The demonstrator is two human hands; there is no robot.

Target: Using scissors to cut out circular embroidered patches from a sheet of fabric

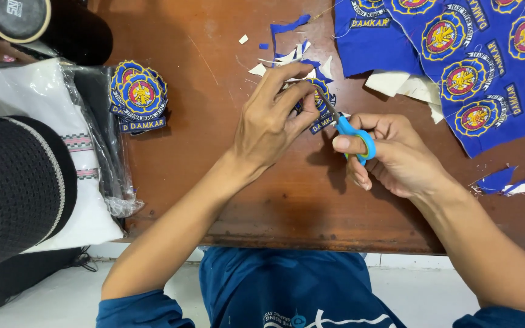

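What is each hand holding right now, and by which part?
The left hand pinches an embroidered patch by its edge. The right hand holds small scissors by their blue handle loops, blades at the patch.

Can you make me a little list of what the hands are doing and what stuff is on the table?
left hand: pinches a round embroidered patch
right hand: holds small blue-handled scissors, blades at the patch edge
pile of finished patches: stacked on the left of the wooden table
blue cloth sheet: uncut patches in rows, top right
scraps: blue and white snippets beyond the hands
plastic-wrapped bundle: left edge
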